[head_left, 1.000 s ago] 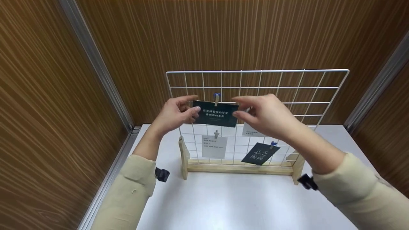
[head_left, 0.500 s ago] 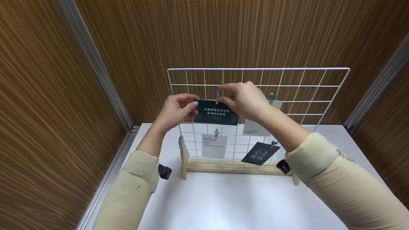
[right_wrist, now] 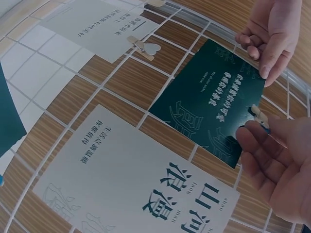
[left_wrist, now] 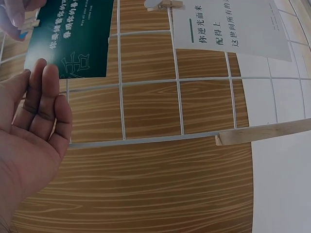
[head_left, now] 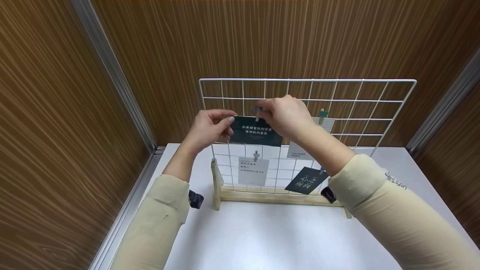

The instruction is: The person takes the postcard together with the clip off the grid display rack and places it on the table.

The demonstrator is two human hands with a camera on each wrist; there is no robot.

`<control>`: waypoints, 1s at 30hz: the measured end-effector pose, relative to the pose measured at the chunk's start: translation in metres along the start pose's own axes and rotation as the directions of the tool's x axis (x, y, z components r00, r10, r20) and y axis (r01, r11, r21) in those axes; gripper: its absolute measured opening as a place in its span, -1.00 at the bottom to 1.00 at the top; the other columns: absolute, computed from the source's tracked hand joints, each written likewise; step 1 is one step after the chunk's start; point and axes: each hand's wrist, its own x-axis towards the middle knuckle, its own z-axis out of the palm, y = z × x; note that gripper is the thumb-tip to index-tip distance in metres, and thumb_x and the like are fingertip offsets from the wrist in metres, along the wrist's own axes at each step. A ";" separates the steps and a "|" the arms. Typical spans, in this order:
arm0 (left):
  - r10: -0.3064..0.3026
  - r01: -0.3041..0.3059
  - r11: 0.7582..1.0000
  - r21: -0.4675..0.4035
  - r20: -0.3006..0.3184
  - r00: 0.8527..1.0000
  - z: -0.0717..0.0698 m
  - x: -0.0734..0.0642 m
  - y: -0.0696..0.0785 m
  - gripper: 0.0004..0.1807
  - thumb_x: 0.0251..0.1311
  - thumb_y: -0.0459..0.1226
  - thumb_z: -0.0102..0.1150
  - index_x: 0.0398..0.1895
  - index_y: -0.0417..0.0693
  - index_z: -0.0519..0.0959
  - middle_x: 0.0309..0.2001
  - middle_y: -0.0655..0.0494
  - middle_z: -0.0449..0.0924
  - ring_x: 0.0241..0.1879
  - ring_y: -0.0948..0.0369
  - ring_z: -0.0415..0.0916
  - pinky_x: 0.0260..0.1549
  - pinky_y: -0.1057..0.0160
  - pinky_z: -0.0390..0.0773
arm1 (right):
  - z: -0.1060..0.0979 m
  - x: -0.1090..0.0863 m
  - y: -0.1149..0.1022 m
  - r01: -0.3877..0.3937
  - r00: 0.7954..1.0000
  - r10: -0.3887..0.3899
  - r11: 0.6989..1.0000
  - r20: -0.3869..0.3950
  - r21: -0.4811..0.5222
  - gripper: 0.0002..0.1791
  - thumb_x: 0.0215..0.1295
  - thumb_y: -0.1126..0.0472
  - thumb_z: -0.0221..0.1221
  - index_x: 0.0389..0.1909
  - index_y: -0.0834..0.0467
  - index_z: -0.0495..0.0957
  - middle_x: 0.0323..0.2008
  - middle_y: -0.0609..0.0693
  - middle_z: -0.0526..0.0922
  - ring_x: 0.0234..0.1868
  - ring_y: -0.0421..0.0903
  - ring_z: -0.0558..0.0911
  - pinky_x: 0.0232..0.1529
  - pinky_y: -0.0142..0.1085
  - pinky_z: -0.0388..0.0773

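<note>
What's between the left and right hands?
In the head view, the dark green card and the clip at its top edge sit between the left hand and the right hand.

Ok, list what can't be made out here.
Head view: middle of the upper white card, behind the right hand and forearm.
Head view: smallest print on the upper green card, too small.
Left wrist view: part of that card, beyond the top edge.
Right wrist view: most of the tilted green card, beyond the left edge.
</note>
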 end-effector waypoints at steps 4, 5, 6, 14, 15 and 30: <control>0.022 -0.022 1.000 -0.008 -0.003 1.000 0.000 0.002 -0.002 -0.74 0.54 -0.24 0.24 0.18 0.01 0.75 -0.21 -0.08 0.71 -0.29 0.05 0.68 -0.18 0.19 0.77 | 0.002 0.002 0.001 -0.009 1.000 0.010 0.999 -0.019 0.047 -0.71 0.59 0.13 0.23 0.22 -0.02 0.73 -0.10 0.04 0.83 -0.22 -0.01 0.79 -0.17 -0.09 0.74; 0.026 -0.026 1.000 -0.010 -0.003 1.000 0.000 0.002 -0.002 -0.75 0.53 -0.25 0.25 0.17 0.01 0.75 -0.21 -0.08 0.71 -0.30 0.05 0.68 -0.19 0.20 0.77 | 0.003 0.002 0.002 -0.013 1.000 0.014 0.998 -0.022 0.057 -0.71 0.59 0.13 0.23 0.21 -0.02 0.74 -0.10 0.04 0.83 -0.22 -0.01 0.79 -0.16 -0.09 0.74; 0.030 -0.030 0.999 -0.011 -0.004 1.000 0.000 0.002 -0.003 -0.75 0.53 -0.25 0.25 0.16 0.01 0.76 -0.22 -0.08 0.71 -0.30 0.06 0.68 -0.20 0.20 0.77 | 0.003 0.002 0.002 -0.018 1.000 0.019 0.998 -0.022 0.067 -0.71 0.59 0.13 0.23 0.21 -0.02 0.74 -0.09 0.04 0.83 -0.21 -0.01 0.78 -0.15 -0.08 0.74; 0.023 -0.023 1.000 -0.017 -0.009 1.000 0.000 0.002 -0.003 -0.75 0.53 -0.25 0.25 0.16 0.01 0.76 -0.21 -0.08 0.71 -0.32 0.08 0.67 -0.20 0.20 0.77 | 0.003 0.003 0.003 -0.030 0.999 0.032 0.992 -0.015 0.123 -0.72 0.59 0.13 0.23 0.19 0.01 0.75 -0.07 0.04 0.82 -0.20 0.00 0.77 -0.12 -0.08 0.75; 0.024 -0.024 1.000 -0.017 -0.010 1.000 0.000 0.002 -0.003 -0.75 0.53 -0.25 0.25 0.16 0.01 0.76 -0.22 -0.08 0.71 -0.33 0.08 0.67 -0.20 0.19 0.77 | 0.004 0.003 0.003 -0.028 0.999 0.030 0.991 -0.014 0.130 -0.72 0.59 0.14 0.23 0.19 0.02 0.75 -0.07 0.04 0.82 -0.21 0.00 0.77 -0.12 -0.09 0.75; 0.015 -0.016 1.000 -0.020 -0.011 1.000 0.000 0.001 -0.001 -0.77 0.53 -0.25 0.25 0.14 0.05 0.77 -0.19 -0.07 0.72 -0.31 0.10 0.66 -0.18 0.15 0.77 | 0.008 0.005 0.008 0.039 0.997 -0.024 0.975 -0.070 0.220 -0.79 0.57 0.21 0.25 0.04 0.12 0.81 -0.20 0.07 0.84 -0.41 -0.07 0.79 -0.31 -0.15 0.76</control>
